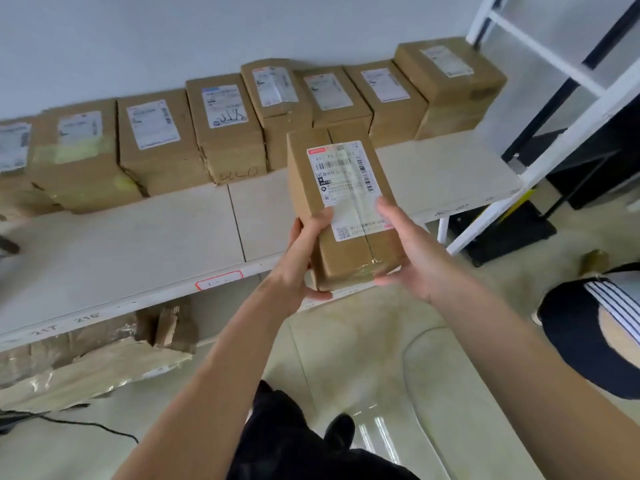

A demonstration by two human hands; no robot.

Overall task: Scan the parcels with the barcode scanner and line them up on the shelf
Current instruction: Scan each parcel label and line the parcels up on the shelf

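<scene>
I hold a brown cardboard parcel (341,209) with a white shipping label facing up, in the air above the front edge of the shelf (138,251). My left hand (298,265) grips its left side and near corner, thumb on top. My right hand (412,251) grips its right side, thumb on the label and fingers under the near end. Several labelled parcels (225,126) stand in a row along the wall at the back of the shelf. No barcode scanner is in view.
White shelf uprights (554,133) rise at the right. Flattened cardboard (86,362) lies under the shelf on the floor, with a black cable (86,426) near it. Another person's dark striped clothing (595,327) shows at the right edge. A black crate (502,233) sits beyond the shelf end.
</scene>
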